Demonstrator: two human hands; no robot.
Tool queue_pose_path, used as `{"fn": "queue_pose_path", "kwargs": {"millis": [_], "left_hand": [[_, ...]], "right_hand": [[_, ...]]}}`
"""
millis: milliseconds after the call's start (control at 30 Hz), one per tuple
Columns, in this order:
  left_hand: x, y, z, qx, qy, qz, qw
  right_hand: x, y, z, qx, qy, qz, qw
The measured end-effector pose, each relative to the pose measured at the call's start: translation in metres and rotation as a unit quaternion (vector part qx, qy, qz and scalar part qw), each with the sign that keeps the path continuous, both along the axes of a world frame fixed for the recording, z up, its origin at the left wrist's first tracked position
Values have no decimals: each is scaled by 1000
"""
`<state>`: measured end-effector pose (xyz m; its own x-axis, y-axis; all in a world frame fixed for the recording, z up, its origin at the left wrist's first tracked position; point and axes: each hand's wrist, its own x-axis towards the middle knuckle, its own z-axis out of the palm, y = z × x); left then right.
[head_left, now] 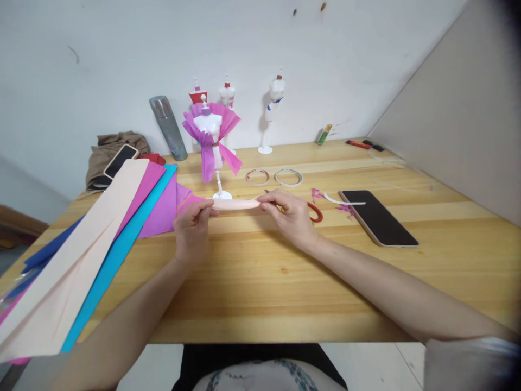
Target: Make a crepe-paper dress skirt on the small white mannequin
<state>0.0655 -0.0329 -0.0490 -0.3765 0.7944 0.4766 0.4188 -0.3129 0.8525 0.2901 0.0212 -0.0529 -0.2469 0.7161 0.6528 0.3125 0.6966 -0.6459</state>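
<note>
I have the left hand (pixel 192 232) pinching one end of a pale pink strip (pixel 236 205) and the right hand (pixel 291 217) pinching the other, thumb and fingers drawn together on both, with the strip stretched between them above the surface (pixel 260 293), in front of the white base (pixel 222 195) of the nearest mannequin (pixel 209 127); if I pulled unevenly or too hard, I judge the thin material could crease or tear, and a weak pinch could let an end slip; drifting forward, either hand could tip that mannequin, whose stem looks slender; the red handle (pixel 316 213), partly hidden behind my right hand, might snag my fingers, and a leftward swing of my left forearm (pixel 140 315) could drag the coloured sheets (pixel 101 244) beside it off the edge
</note>
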Motion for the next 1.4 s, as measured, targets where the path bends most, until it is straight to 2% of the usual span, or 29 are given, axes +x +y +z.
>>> {"fn": "queue_pose_path", "kwargs": {"millis": [400, 633, 833, 967, 1200, 1400], "left_hand": [[-1, 2, -3, -41, -24, -4, 999], [-2, 3, 1, -10, -33, -22, 999], [-1, 2, 2, 23, -27, -22, 999], [0, 1, 1, 20, -29, -14, 999], [2, 0, 3, 39, -34, -36, 998], [-1, 1, -2, 13, 1, -22, 1000]], "right_hand": [[-1, 0, -2, -27, -5, -30, 999], [-1, 0, 1, -46, 51, -3, 998], [-3, -1, 1, -17, 74, 8, 997], [-4, -2, 2, -29, 75, 7, 997], [-6, -3, -2, -69, 90, -2, 994], [-6, -1, -6, -46, 60, -18, 997]]}}
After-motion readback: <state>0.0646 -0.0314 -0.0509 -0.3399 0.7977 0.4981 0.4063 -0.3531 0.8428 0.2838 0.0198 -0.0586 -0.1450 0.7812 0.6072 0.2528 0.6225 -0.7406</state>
